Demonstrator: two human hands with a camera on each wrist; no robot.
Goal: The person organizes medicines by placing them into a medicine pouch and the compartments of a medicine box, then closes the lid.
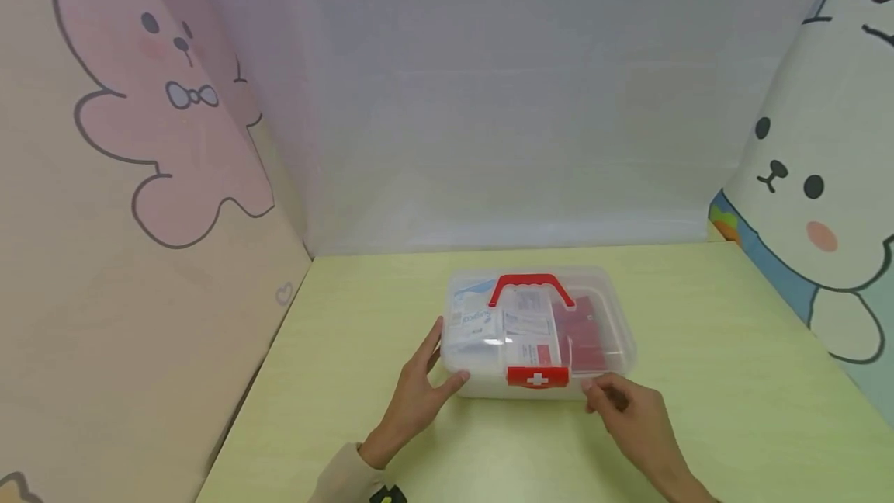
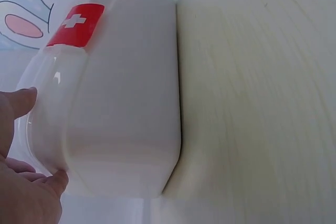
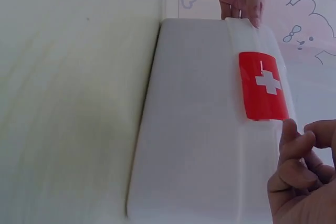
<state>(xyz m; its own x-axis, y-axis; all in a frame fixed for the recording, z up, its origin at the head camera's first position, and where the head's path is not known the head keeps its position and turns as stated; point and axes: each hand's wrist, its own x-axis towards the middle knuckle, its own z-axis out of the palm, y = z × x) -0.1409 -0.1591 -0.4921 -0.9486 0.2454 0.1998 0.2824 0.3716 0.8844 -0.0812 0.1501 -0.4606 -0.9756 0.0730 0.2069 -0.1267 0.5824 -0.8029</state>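
Note:
A first aid box (image 1: 531, 332) with a clear lid, a white base, a red handle (image 1: 532, 279) and a red latch (image 1: 538, 377) marked with a white cross stands on the table. Packets and a dark red item (image 1: 581, 334) show through the lid. My left hand (image 1: 417, 394) grips its front left corner, thumb in front and fingers along the side. Just right of the latch, the curled fingers of my right hand (image 1: 632, 418) are at the lid's front edge; I see nothing held in them. In the right wrist view the latch (image 3: 264, 86) lies flat against the front.
The pale yellow-green table (image 1: 335, 317) extends around the box. A white sheet (image 1: 517, 99) hangs behind it. Panels printed with a pink bear (image 1: 174, 138) and a white rabbit (image 1: 817, 200) stand at the left and right sides.

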